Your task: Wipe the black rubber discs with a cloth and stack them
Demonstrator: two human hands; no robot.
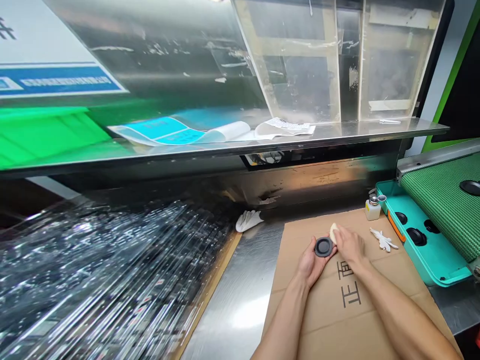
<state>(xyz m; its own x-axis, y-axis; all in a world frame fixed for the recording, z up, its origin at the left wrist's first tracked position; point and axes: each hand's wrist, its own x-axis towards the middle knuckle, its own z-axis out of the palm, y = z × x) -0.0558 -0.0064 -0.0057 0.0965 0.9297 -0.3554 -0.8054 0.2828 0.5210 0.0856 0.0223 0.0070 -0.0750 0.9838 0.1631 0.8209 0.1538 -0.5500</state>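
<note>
A small dark rounded part [323,247] with a raised rim rests in my left hand [312,264], whose fingers curl round its edge. Close against its upper right side, my right hand [348,243] pinches a cream-coloured pad [333,233]. Both hands are above a brown cardboard sheet [311,320] with black printed characters. On the cardboard to the right lies a crumpled white cloth or glove [384,240], and a small white bottle [373,208] with a metal top stands at the sheet's back edge.
Dark round parts lie in a teal tray [446,275] at right, beside a green conveyor belt [446,185] carrying another. Clear plastic wrapping [123,280] fills the left. A white glove [249,220] lies on the metal table [251,280]. Papers [161,131] are on the shelf [337,136] above.
</note>
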